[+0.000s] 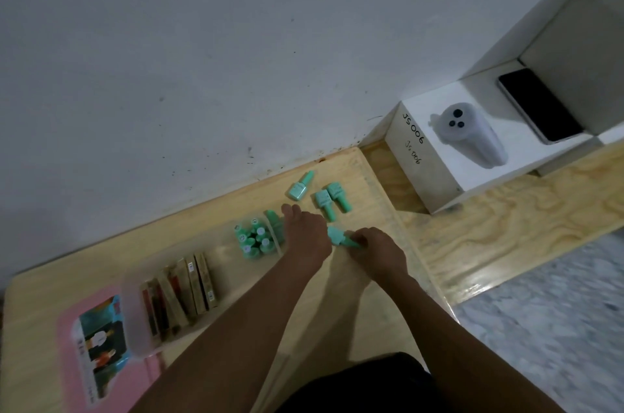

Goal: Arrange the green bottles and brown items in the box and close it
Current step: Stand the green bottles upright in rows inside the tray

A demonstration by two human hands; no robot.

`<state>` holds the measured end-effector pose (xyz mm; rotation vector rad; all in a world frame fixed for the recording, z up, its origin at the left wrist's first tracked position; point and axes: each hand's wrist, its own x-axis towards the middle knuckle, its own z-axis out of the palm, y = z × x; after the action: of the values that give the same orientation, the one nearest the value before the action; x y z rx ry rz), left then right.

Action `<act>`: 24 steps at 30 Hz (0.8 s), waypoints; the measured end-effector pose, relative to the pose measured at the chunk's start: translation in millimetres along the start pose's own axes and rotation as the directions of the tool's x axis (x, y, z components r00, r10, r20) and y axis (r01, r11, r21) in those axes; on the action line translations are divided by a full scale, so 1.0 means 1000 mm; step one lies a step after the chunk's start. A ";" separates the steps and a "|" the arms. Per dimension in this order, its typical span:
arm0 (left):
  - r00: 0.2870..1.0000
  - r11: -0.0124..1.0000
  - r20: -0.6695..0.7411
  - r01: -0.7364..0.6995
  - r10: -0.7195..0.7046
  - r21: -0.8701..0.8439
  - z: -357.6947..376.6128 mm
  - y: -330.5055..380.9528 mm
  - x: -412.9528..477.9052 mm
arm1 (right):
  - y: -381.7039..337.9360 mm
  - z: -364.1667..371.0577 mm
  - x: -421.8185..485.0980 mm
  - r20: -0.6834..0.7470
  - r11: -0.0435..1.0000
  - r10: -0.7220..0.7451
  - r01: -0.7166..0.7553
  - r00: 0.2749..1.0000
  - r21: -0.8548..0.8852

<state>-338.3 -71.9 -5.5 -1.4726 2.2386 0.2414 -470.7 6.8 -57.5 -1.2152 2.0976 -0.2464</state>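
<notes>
A clear plastic box [135, 321] lies on the wooden table. Several brown items [180, 294] stand in its left part, and several green bottles [253, 238] stand upright in its right end. My left hand [304, 233] rests at the box's right end against a green bottle [274, 223] there; whether it grips that bottle I cannot tell. My right hand [378, 249] is closed on another green bottle [339, 237] just right of the left hand. Three more green bottles lie loose on the table beyond the hands, one [300, 186] apart and two side by side [332, 198].
A pink lid or card with a picture [98, 338] lies left of the box. A white carton marked JS 006 [472, 146] stands at the right, with a black phone [540, 105] on a white ledge behind it. The wall runs along the table's far edge.
</notes>
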 end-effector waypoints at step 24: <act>0.960 0.643 -0.239 -0.094 -0.143 -0.760 0.005 -0.036 -0.034 | -0.023 -0.038 -0.016 -0.109 0.725 0.159 -0.041 0.981 0.688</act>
<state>-293.1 -56.8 9.6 -2.0545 2.4610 1.1823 -474.1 0.7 -11.2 -0.6362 1.9090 -1.0052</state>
